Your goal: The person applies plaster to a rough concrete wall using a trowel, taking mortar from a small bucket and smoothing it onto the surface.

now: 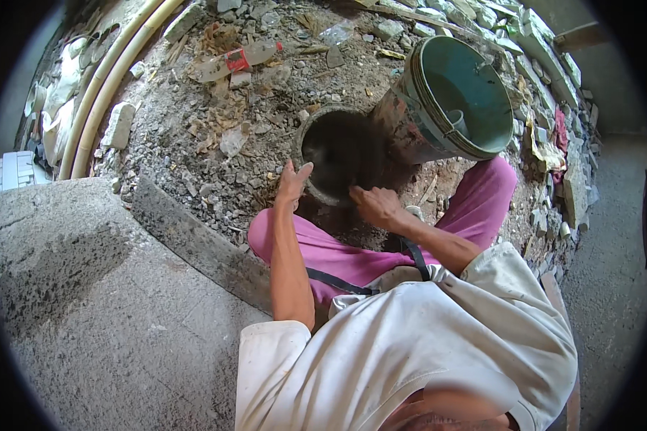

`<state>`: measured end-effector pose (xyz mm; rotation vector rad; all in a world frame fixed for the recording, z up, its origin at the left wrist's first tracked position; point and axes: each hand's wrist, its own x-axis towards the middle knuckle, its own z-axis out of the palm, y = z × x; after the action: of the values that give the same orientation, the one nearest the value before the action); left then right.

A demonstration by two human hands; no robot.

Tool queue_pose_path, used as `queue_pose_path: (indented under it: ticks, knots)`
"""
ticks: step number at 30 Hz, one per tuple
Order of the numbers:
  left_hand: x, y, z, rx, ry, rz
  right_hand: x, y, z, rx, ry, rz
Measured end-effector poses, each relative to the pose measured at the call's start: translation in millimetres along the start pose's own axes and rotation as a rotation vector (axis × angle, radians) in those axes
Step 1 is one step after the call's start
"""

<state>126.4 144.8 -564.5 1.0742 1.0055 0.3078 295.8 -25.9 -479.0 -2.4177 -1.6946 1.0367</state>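
Observation:
I am sitting with my pink-trousered legs bent around a round, rough-rimmed container (322, 112) with a dark, shadowed inside. My left hand (292, 183) grips its left side, thumb raised. At the near right of the rim is my right hand (377, 207), fingers curled; what they hold, if anything, is hidden. Just beyond, to the right, a dirty teal bucket (482, 86) leans at an angle, with a small pale cylindrical object (456, 122) inside.
A concrete slab (72, 287) with a dark patch fills the lower left, edged by a curved grimy strip (187, 233). Pale pipes (93, 108) run along the left. Rubble (539, 57), stones and a red-labelled plastic bottle (212, 70) lie around the ground.

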Motion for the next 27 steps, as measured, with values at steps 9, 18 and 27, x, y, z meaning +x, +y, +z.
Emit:
queue_pose_path:
  ticks: [9,18,27]
  knots:
    - [12,0,4,0.057,0.016,-0.031,17,19,-10,-0.181,0.103,-0.034]
    - [2,-2,-1,0.144,0.063,-0.046,30,19,-37,0.013,0.217,-0.072]
    - [6,-22,-6,0.055,0.091,-0.078,6,17,-63,-0.12,0.133,-0.182]
